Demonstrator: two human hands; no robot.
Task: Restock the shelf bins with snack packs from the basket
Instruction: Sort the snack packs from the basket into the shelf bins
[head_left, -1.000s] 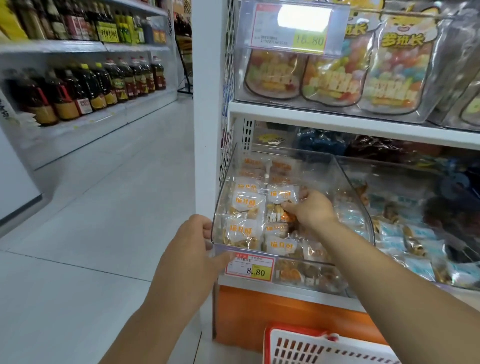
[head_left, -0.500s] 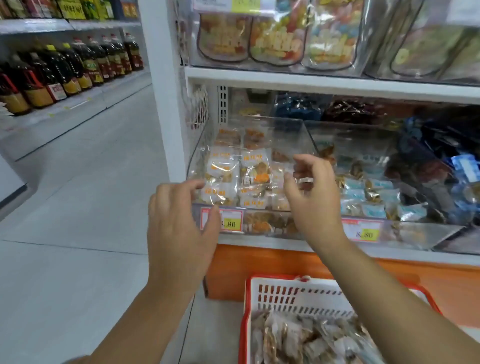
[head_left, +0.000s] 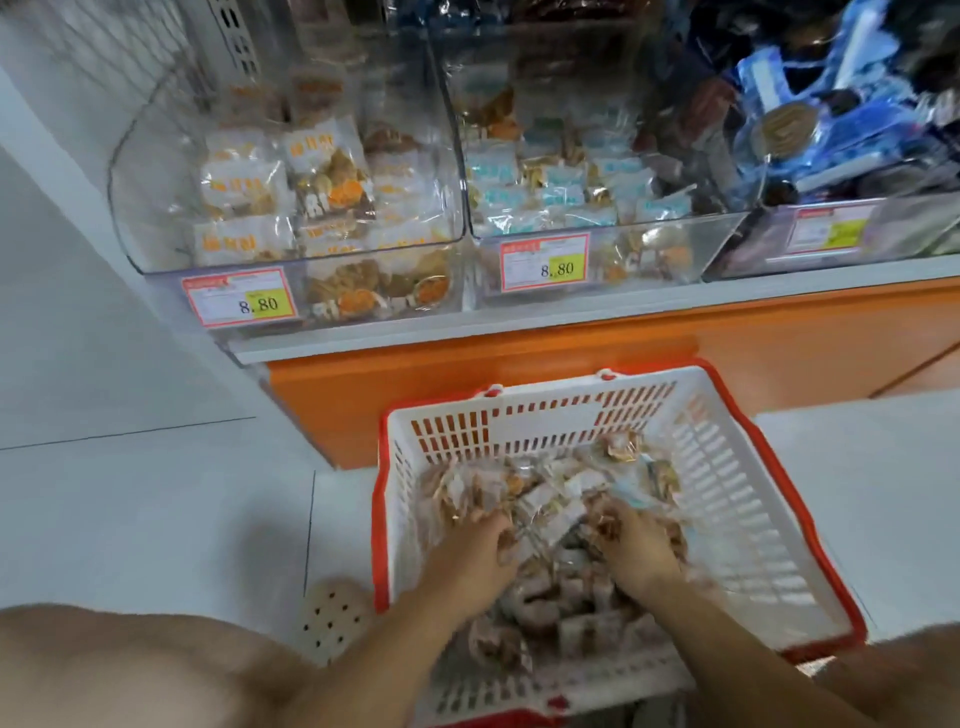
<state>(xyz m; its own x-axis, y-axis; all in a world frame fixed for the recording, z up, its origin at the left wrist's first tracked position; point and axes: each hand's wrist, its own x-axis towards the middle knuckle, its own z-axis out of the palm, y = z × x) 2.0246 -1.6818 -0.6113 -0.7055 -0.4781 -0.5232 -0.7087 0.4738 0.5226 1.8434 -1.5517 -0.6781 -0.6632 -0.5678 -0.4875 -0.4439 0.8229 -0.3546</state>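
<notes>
A white basket with a red rim (head_left: 756, 470) sits on the floor below the shelf, holding a heap of clear snack packs (head_left: 545, 493). Both my hands are down in that heap. My left hand (head_left: 475, 553) curls its fingers into the packs, and my right hand (head_left: 636, 553) does the same a little to the right. On the shelf above, a clear bin (head_left: 130, 208) holds orange-labelled packs (head_left: 291, 208), and the bin beside it (head_left: 719, 234) holds blue-labelled packs (head_left: 561, 197).
A third bin (head_left: 904, 228) at the right holds dark blue wrapped items. Price tags (head_left: 241, 301) marked 8.80 hang on the bin fronts. The orange shelf base (head_left: 519, 364) stands behind the basket. White floor tiles (head_left: 156, 493) lie left; my knees and a perforated shoe (head_left: 332, 618) are near.
Both hands left the front of the orange-pack bin and dropped into the basket. My view tipped down from the shelf to the floor.
</notes>
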